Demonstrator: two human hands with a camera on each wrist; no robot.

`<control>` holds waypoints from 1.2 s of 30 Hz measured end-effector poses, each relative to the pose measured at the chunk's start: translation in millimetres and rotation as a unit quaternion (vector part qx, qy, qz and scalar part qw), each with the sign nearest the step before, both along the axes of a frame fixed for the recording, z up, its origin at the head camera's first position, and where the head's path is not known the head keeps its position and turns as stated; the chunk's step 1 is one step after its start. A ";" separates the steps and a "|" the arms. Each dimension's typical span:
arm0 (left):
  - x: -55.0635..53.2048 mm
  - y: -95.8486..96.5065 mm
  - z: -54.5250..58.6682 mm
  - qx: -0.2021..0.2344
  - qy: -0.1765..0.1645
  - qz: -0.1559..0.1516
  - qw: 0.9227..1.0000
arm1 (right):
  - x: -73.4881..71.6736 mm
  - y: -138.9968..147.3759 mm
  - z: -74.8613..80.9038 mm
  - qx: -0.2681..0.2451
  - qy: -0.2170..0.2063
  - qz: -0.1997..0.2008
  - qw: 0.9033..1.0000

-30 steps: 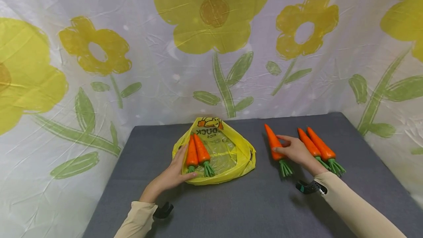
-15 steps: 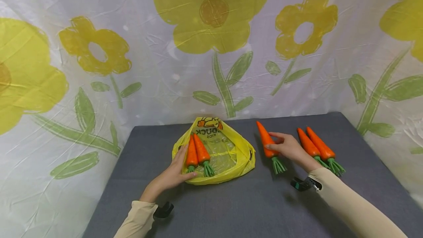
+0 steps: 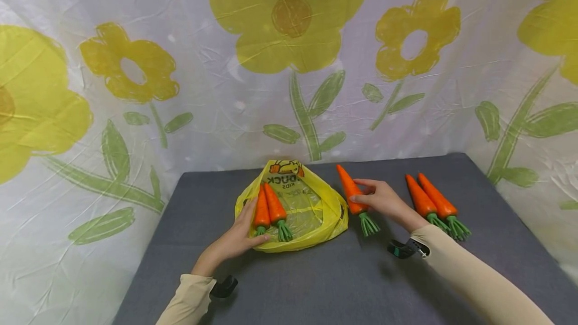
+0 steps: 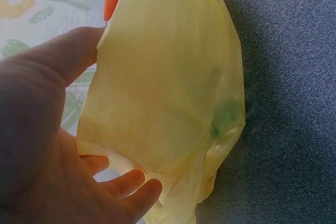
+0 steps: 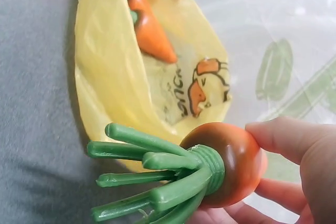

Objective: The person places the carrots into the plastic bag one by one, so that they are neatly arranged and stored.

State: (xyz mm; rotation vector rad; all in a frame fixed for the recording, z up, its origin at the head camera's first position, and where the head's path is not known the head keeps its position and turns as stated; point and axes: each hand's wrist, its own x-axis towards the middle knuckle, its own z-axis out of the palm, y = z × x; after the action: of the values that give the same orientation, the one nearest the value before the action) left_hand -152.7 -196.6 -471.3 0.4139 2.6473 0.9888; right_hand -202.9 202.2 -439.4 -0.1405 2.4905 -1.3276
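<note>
My right hand [image 3: 379,198] pinches an orange carrot [image 3: 350,190] with a green stem tuft, close to the bag's right rim. In the right wrist view, the thumb and fingers are around the thick end of that carrot [image 5: 231,163]. A yellow plastic bag [image 3: 336,214] with a duck print lies with its mouth wide, holding two carrots [image 3: 275,205] side by side. My left hand [image 3: 235,234] rests at the bag's left rim, thumb and fingers spread. In the left wrist view, the thumb tip reaches behind the edge of the bag [image 4: 152,77].
Two more carrots [image 3: 437,197] lie together on the right side of the dark grey table [image 3: 298,290]. A white curtain [image 3: 217,114] with yellow flowers hangs behind the table's far edge. Both wrists carry a black strap device [image 3: 224,287].
My right hand has moved left with the carrot, away from the other two on the right and up to the bag's right rim. The left hand and bag stay put.
</note>
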 end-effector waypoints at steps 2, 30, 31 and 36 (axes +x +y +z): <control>0.1 -0.1 -0.2 -0.001 -0.001 0.000 1.000 | -1.8 -3.3 0.4 -0.008 0.000 0.004 1.000; -1.9 -0.3 -2.2 0.001 0.007 -0.001 1.000 | -18.9 -74.4 11.5 -0.050 -0.021 0.079 0.995; -1.8 -0.2 -2.0 0.001 0.006 -0.001 1.000 | -19.9 -77.3 12.0 -0.051 -0.022 0.081 0.995; -2.1 0.1 -1.6 0.004 0.006 -0.004 1.000 | -25.7 -90.1 11.5 -0.053 -0.027 0.095 0.994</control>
State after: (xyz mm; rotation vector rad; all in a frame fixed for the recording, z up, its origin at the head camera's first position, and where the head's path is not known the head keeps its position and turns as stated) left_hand -154.8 -196.5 -473.0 0.4320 2.6506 0.9979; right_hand -228.5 112.2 -427.9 -0.3530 2.2972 -1.3644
